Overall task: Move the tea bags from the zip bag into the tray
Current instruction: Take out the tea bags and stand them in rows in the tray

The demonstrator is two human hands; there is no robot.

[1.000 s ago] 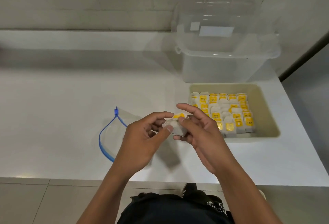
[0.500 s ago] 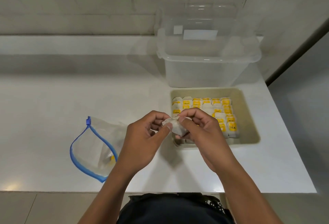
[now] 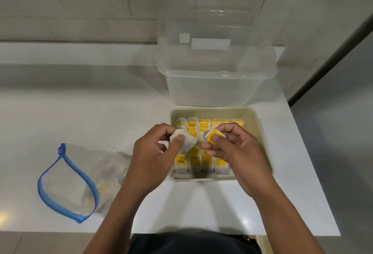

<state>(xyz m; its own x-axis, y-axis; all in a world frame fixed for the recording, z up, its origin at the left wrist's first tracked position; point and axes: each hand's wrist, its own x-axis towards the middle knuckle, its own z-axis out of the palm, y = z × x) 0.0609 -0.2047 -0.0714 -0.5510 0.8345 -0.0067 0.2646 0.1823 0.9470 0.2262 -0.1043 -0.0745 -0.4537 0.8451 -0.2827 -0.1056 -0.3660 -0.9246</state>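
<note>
My left hand [image 3: 155,156] pinches a white tea bag [image 3: 186,141] between thumb and fingers, over the left part of the beige tray [image 3: 260,132]. My right hand [image 3: 236,150] pinches a yellow tea bag tag [image 3: 214,135] above the tray's middle. The tray holds several rows of tea bags with yellow tags [image 3: 193,163]. The clear zip bag [image 3: 80,181] with a blue zipper lies open on the counter to the left, with a few tea bags blurred inside it.
A large clear plastic box [image 3: 214,84] stands right behind the tray, against the tiled wall. The white counter [image 3: 80,116] ends just right of the tray and along the near edge by my body.
My hands have moved apart over the tray: the left keeps the white bag, the right now holds the yellow tag. The view has tilted down and closer.
</note>
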